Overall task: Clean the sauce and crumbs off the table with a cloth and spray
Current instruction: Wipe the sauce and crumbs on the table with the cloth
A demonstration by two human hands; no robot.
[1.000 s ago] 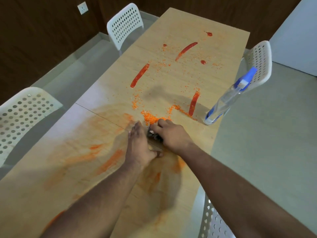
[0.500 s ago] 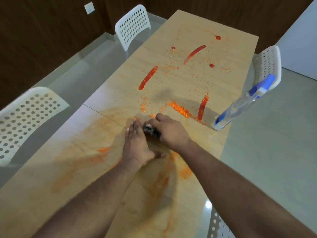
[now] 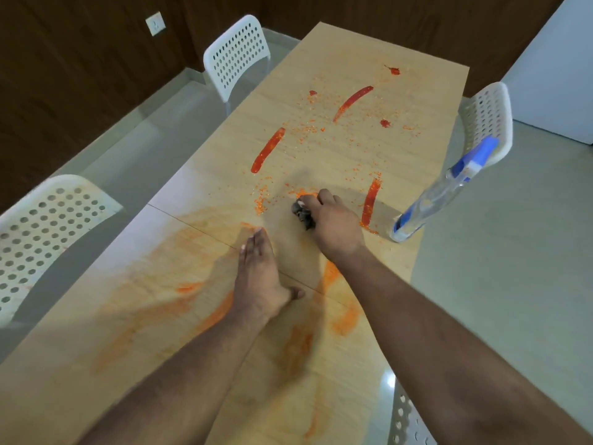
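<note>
My right hand (image 3: 333, 224) grips a small bunched dark cloth (image 3: 301, 211) and presses it on the wooden table (image 3: 417, 101) among orange crumbs (image 3: 261, 202). My left hand (image 3: 256, 271) lies on its edge on the table with straight fingers, a short way nearer than the cloth and apart from it. Red sauce streaks (image 3: 268, 149) lie farther out, one more sauce streak (image 3: 370, 200) just right of my right hand. A clear spray bottle (image 3: 439, 194) with a blue and white head stands at the table's right edge. Orange smears (image 3: 205, 316) cover the near half.
White perforated chairs stand around the table: a chair (image 3: 237, 56) at the far left, another chair (image 3: 41, 232) at the near left, a third chair (image 3: 487, 120) at the far right behind the bottle. Part of a chair back (image 3: 404, 415) shows at the near right edge.
My right hand has pushed the cloth away from my left hand, farther up the table into the crumbs. The two hands, close together before, are now apart.
</note>
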